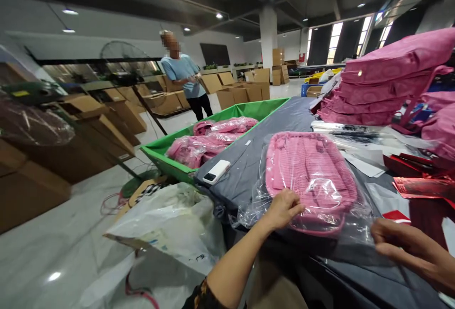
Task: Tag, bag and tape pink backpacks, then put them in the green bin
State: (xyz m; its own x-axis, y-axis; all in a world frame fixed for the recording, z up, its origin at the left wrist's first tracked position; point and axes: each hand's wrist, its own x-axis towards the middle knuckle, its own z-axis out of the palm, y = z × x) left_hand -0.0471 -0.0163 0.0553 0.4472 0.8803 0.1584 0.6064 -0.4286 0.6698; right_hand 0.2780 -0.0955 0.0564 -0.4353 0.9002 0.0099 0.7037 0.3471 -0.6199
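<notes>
A pink backpack (309, 171) with ribbed fabric lies flat inside a clear plastic bag (359, 223) on the grey-covered table before me. My left hand (284, 209) presses on the near left part of the bag, its fingers curled into the plastic over the backpack's lower edge. At the near right corner, my right hand (401, 242) has its fingers closed on the loose plastic at the bag's open-looking edge. The fingertips of this hand are partly hidden.
A green bin (170, 169) of bagged pink backpacks stands beyond the table's left edge. A white phone-like device (216, 171) lies nearby. Stacked pink backpacks (387, 81) and red packets (423, 188) lie at right. A person in blue (185, 74) stands among cardboard boxes (245, 93).
</notes>
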